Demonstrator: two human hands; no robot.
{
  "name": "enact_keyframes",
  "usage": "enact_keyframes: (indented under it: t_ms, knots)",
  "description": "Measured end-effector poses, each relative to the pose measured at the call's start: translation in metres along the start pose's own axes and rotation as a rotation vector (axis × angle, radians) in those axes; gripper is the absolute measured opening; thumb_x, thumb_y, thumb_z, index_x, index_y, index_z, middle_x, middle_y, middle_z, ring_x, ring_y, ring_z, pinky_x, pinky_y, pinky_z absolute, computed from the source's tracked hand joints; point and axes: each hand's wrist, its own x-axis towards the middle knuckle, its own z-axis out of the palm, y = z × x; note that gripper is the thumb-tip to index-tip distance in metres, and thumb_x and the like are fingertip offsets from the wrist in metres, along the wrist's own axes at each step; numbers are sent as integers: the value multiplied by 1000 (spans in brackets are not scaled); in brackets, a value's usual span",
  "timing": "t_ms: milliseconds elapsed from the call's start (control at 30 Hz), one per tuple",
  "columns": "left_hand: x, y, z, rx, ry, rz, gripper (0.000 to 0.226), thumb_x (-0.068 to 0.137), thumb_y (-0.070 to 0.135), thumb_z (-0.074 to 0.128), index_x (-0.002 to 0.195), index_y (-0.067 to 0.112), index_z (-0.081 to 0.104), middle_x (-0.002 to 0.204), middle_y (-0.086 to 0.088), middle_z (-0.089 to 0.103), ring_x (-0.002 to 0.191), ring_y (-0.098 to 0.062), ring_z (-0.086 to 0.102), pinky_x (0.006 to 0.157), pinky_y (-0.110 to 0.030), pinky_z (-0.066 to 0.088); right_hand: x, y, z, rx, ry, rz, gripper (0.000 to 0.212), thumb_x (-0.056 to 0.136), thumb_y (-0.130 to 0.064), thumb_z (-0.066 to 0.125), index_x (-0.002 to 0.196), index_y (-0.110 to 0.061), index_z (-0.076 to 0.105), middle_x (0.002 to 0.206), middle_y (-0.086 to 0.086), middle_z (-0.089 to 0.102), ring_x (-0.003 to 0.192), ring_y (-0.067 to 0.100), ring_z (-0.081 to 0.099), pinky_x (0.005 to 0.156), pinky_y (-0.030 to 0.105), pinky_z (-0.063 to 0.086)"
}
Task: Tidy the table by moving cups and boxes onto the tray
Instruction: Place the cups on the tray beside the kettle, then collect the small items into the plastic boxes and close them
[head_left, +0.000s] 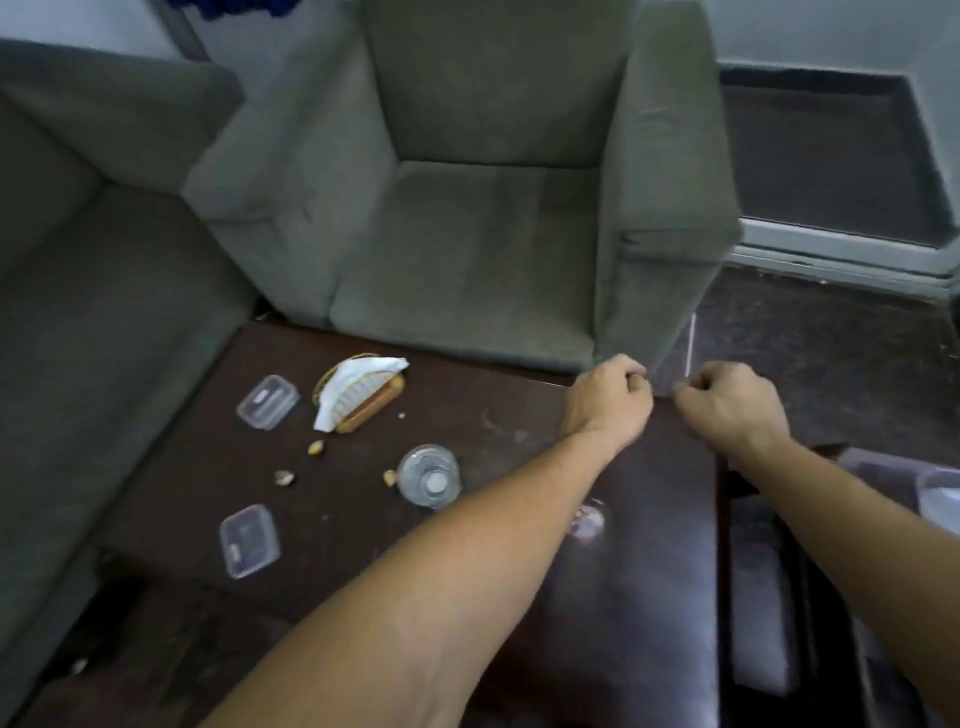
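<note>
Two clear plastic boxes lie on the dark wooden table (467, 410): one box (268, 401) at the far left, another box (249, 540) nearer me. A clear cup or bottle (429, 475) seen from above stands between them and my arm. A second clear cup (589, 517) shows just past my left forearm. My left hand (605, 402) and right hand (732, 402) are both closed into fists over the table's far right corner, with nothing seen in them. No tray is clearly in view.
A napkin holder with a white napkin (358, 392) stands at the table's far side. Small crumbs or shells (284, 477) are scattered on the top. A grey armchair (467, 208) and a sofa (78, 312) border the table. A clear container (940, 496) sits at the right edge.
</note>
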Motion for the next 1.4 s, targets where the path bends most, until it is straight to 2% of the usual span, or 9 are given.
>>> enact_keyframes:
  t_ms: [167, 300, 533, 667, 867, 1000, 1233, 1400]
  knots:
    - [-4, -67, -93, 27, 120, -87, 28, 95, 24, 53, 117, 23, 70, 121, -8, 72, 119, -31, 60, 94, -31, 45, -36, -91, 82, 11, -106, -179, 19, 92, -30, 58, 80, -21, 70, 94, 19, 77, 95, 39, 71, 84, 38, 56]
    - [-10, -113, -150, 29, 180, -135, 27, 97, 25, 53, 118, 23, 70, 122, -7, 71, 119, -31, 60, 97, -34, 46, -60, -149, 135, 25, -126, -276, 19, 94, -28, 57, 92, -24, 76, 106, 19, 76, 105, 41, 68, 85, 38, 52]
    - [-22, -187, -222, 11, 266, -218, 30, 98, 24, 51, 122, 22, 69, 121, -7, 71, 118, -30, 61, 95, -35, 47, -86, -218, 208, 26, -221, -390, 20, 95, -26, 60, 104, -24, 78, 105, 11, 78, 104, 35, 69, 86, 36, 55]
    - [-29, -225, -247, 30, 306, -263, 30, 99, 23, 49, 121, 22, 69, 122, -9, 70, 117, -33, 60, 95, -36, 46, -99, -242, 247, -4, -280, -411, 24, 96, -24, 59, 110, -23, 79, 107, 12, 78, 107, 35, 68, 88, 36, 55]
    - [-39, -275, -267, 57, 323, -339, 27, 94, 23, 52, 116, 24, 69, 119, -7, 71, 113, -32, 63, 94, -36, 50, -114, -257, 293, -90, -371, -407, 24, 92, -23, 58, 104, -21, 78, 105, 14, 76, 103, 37, 69, 88, 38, 57]
    - [-46, -303, -262, 117, 267, -381, 30, 92, 22, 52, 118, 24, 68, 121, -5, 71, 116, -29, 62, 96, -34, 49, -123, -245, 316, -240, -429, -376, 21, 91, -26, 60, 104, -18, 75, 110, 15, 75, 109, 37, 68, 91, 38, 55]
    - [-59, -327, -230, 148, 146, -423, 30, 90, 19, 53, 116, 24, 68, 118, -3, 72, 114, -27, 63, 95, -31, 48, -133, -203, 335, -341, -387, -341, 22, 90, -21, 62, 108, -19, 75, 115, 13, 74, 111, 33, 68, 91, 33, 53]
    - [-63, -325, -207, 108, 153, -459, 28, 89, 19, 56, 113, 23, 70, 117, -2, 73, 113, -27, 64, 97, -35, 50, -136, -188, 340, -317, -363, -388, 20, 91, -20, 61, 106, -17, 74, 110, 14, 74, 106, 36, 69, 88, 37, 53]
